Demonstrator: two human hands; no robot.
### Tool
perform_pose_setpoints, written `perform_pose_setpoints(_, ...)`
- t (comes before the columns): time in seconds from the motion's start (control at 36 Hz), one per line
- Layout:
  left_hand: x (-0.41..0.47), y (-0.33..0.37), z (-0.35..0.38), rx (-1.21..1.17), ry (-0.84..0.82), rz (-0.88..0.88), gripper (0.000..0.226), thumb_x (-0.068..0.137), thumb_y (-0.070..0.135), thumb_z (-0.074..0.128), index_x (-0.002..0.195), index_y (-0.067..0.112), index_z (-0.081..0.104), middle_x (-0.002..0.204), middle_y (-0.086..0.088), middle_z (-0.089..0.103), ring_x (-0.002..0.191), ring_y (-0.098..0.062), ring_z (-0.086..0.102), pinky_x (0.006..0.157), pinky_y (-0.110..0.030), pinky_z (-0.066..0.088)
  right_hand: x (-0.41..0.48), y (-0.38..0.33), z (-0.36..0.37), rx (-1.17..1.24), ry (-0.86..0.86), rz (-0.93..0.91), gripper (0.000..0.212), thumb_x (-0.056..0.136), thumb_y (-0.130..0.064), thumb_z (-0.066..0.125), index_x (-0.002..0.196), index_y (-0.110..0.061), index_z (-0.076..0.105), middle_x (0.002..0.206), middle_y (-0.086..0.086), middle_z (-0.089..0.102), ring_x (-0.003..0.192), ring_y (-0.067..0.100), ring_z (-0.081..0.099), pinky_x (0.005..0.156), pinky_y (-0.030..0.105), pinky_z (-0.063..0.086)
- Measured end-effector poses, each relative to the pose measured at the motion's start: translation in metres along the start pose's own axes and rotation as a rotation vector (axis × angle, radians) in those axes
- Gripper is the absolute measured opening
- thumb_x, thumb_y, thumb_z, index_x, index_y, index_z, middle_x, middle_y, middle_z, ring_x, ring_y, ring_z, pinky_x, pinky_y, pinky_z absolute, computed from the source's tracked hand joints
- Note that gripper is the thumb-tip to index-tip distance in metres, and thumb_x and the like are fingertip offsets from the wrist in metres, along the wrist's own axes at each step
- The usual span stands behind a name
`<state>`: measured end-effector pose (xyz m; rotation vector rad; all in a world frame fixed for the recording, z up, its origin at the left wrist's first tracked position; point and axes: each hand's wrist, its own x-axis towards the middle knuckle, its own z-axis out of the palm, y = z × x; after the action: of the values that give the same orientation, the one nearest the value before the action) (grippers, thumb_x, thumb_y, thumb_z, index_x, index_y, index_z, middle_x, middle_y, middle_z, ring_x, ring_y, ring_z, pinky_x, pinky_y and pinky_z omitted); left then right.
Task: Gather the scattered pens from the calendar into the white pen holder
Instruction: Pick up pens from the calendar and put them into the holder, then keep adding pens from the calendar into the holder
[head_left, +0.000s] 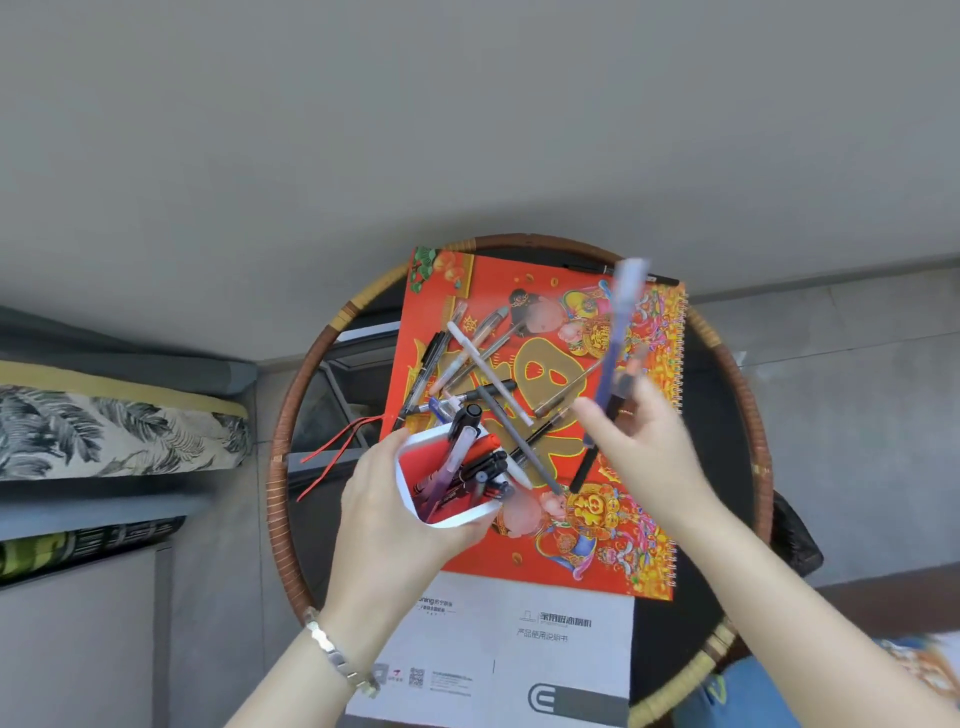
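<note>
- The pens are light, stiff and smooth-barrelled, so they should roll or slip easily; a pinch around mid-barrel looks the safest hold, and gathering a few parallel at once seems workable.
- A loose criss-crossed pile of pens lies on the red calendar, which rests on a round rattan-rimmed table; one black pen sits at the calendar's far edge.
- The white pen holder is thin-walled and probably light; several pens already stand in it, so it may tip if released carelessly.
- The left hand is wrapped around the holder, tilting its mouth toward the pile just beside it.
- The right hand is raised above the calendar, fingers closed on a blue pen and apparently a darker one too, though motion blur makes the count uncertain.
</note>
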<state>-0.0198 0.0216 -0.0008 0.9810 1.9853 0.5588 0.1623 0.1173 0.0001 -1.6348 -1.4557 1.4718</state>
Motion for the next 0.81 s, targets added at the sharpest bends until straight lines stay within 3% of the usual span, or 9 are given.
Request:
perform_pose_setpoints(0.11,-0.002,0.010,0.006,0.011,-0.035,0.034,0.098,0.047,0.042,0.088,0.130,0.031,0.037,0.123,0.017,0.041,0.125,-0.007,0.038,0.101,-0.030,0.037,-0.032,-0.042,-0.025,0.258,0.040,-0.148,0.030,0.079,-0.004,0.070,0.067,-0.029,0.059,0.063,-0.011,0.064,0.046,0.005,0.056,0.043,0.012,0.045)
perform_pose_setpoints(0.17,-0.003,0.016,0.010,0.028,-0.058,0.066,0.100,0.046,0.045,0.087,0.131,0.031,0.037,0.118,0.021,0.037,0.121,-0.004,0.037,0.098,-0.025,0.034,-0.042,-0.052,-0.028,0.273,-0.010,-0.209,0.023,0.073,-0.009,0.073,0.062,-0.027,0.064,0.064,-0.009,0.065,0.043,0.006,0.058,0.042,0.014,0.045)
perform_pose_setpoints(0.31,-0.008,0.028,0.024,0.107,-0.103,0.170,0.098,0.050,0.044,0.087,0.132,0.030,0.036,0.124,0.020,0.041,0.124,-0.005,0.038,0.098,-0.020,0.033,-0.053,-0.036,-0.009,-0.015,-0.060,-0.258,0.013,0.075,-0.032,0.063,0.063,-0.030,0.067,0.076,-0.011,0.064,0.071,0.011,0.067,0.068,0.028,0.054)
perform_pose_setpoints(0.42,-0.015,0.035,0.031,0.160,-0.115,0.257,0.093,0.055,0.039,0.084,0.133,0.028,0.035,0.128,0.016,0.042,0.122,-0.005,0.036,0.093,-0.014,0.027,-0.060,-0.025,-0.004,-0.143,-0.072,-0.222,0.030,0.079,-0.043,0.050,0.072,-0.026,0.073,0.076,-0.011,0.065,0.083,0.002,0.061,0.071,0.011,0.044)
perform_pose_setpoints(0.5,-0.019,0.037,0.034,0.175,-0.136,0.293,0.092,0.058,0.040,0.082,0.134,0.028,0.033,0.120,0.022,0.035,0.115,0.003,0.029,0.095,-0.012,0.024,-0.061,-0.017,-0.006,-0.177,0.077,-0.247,0.007,0.079,-0.031,0.060,0.079,-0.030,0.067,0.075,-0.008,0.063,0.070,0.010,0.058,0.062,0.013,0.043)
perform_pose_setpoints(0.56,-0.021,0.038,0.035,0.171,-0.137,0.297,0.089,0.060,0.036,0.081,0.134,0.028,0.033,0.119,0.022,0.033,0.114,0.004,0.027,0.098,-0.013,0.026,-0.061,-0.007,-0.005,-0.180,0.176,-0.233,0.023,0.079,-0.014,0.068,0.085,-0.034,0.060,0.077,-0.010,0.061,0.067,0.011,0.054,0.061,0.013,0.042)
perform_pose_setpoints(0.67,-0.025,0.036,0.037,0.157,-0.167,0.285,0.090,0.059,0.030,0.082,0.133,0.031,0.033,0.119,0.024,0.033,0.118,0.001,0.030,0.098,-0.014,0.028,-0.063,0.005,0.004,-0.445,0.183,-0.451,0.018,0.085,-0.021,0.058,0.101,-0.019,0.067,0.104,-0.014,0.057,0.102,0.004,0.047,0.096,0.007,0.028)
perform_pose_setpoints(0.72,-0.025,0.035,0.037,0.131,-0.180,0.282,0.094,0.056,0.036,0.085,0.134,0.033,0.032,0.121,0.026,0.033,0.118,0.005,0.029,0.100,-0.015,0.028,-0.065,0.008,0.005,-0.369,0.102,-0.446,0.030,0.089,-0.035,0.052,0.109,-0.017,0.065,0.118,-0.012,0.054,0.117,0.001,0.041,0.103,0.007,0.022)
perform_pose_setpoints(0.81,-0.024,0.034,0.034,0.073,-0.195,0.238,0.097,0.053,0.035,0.085,0.134,0.036,0.032,0.123,0.027,0.035,0.120,0.007,0.030,0.104,-0.018,0.030,-0.069,0.009,-0.005,-0.082,-0.009,-0.296,0.049,0.086,-0.060,0.043,0.128,-0.036,0.049,0.136,-0.018,0.046,0.131,-0.004,0.035,0.104,0.010,0.028)
